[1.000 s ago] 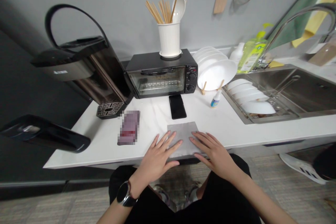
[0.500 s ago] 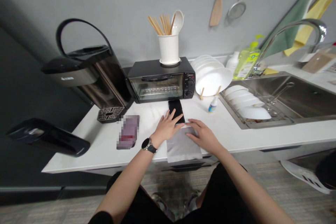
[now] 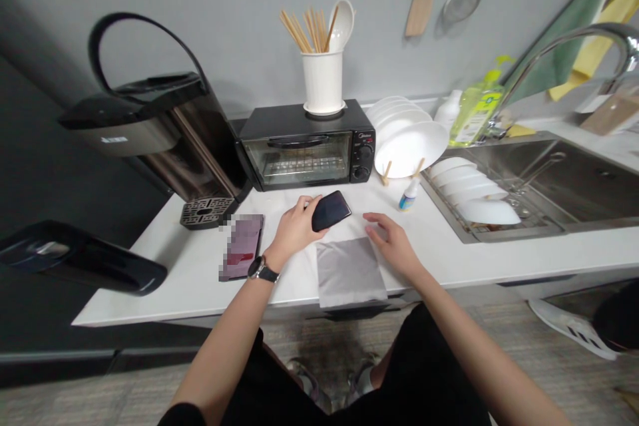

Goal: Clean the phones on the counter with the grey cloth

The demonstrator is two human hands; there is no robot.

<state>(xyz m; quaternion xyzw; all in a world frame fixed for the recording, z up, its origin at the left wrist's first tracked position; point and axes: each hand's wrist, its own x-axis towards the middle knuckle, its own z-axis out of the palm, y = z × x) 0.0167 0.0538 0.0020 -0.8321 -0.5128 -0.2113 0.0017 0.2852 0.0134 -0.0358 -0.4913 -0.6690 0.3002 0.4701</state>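
1. Hands: left hand (image 3: 294, 229) grips slim black glossy phone (image 3: 330, 210), lifted and tilted above white bench (image 3: 439, 239).
2. Right hand (image 3: 392, 243) loosely open, empty, fingertips at far right corner of flat grey rectangular cloth (image 3: 349, 271).
3. Phone already picked up, not yet on cloth; cloth lies spread flat at bench front edge.
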